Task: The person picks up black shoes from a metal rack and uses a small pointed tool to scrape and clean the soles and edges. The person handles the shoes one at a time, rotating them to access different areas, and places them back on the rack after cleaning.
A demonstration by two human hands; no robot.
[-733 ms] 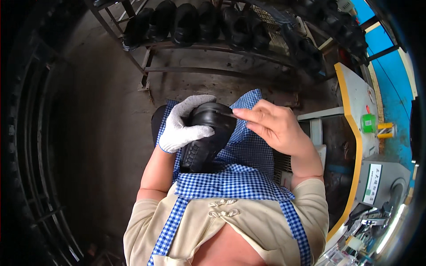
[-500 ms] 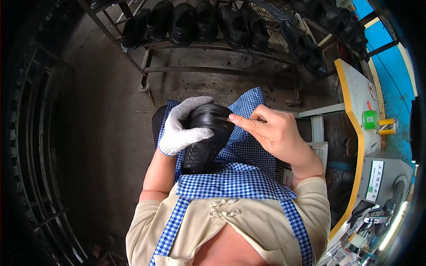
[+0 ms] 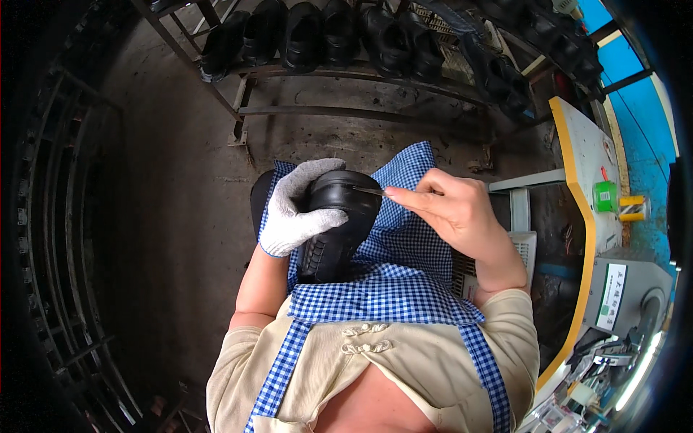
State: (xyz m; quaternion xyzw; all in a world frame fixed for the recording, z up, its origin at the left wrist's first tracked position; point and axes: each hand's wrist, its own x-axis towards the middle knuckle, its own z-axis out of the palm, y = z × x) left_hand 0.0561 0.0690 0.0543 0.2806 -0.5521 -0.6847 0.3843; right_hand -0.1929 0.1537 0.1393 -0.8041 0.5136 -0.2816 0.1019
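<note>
From the head camera, one black shoe (image 3: pixel 336 224) lies on the person's lap, sole side showing at its lower end, on a blue-and-white checked apron (image 3: pixel 404 289). The left hand (image 3: pixel 299 209), in a white knit glove, is clamped over the shoe's upper part, fingers wrapped across its rounded top. The right hand (image 3: pixel 451 209) is bare; its thumb and forefinger are pinched together on one thin metal tool (image 3: pixel 369 190), whose tip touches the shoe near its upper right edge.

Behind the lap stands one dark metal rack (image 3: pixel 346 72) carrying a row of black shoes (image 3: pixel 339 32); about seven or eight can be counted along the near rail, and more sit further right, too dark to count surely. A curved dark metal frame (image 3: pixel 58 252) runs down the left edge.

At the right stands one pale machine panel with a yellow border (image 3: pixel 577 187). On it is one small green square part (image 3: pixel 605 196), with a small red mark just above it and a yellow block just to its right. Lower down, on a grey housing (image 3: pixel 635 289), is one upright white rectangular label (image 3: pixel 612 296) with green print. A blue wall (image 3: pixel 635 94) rises behind the panel.
</note>
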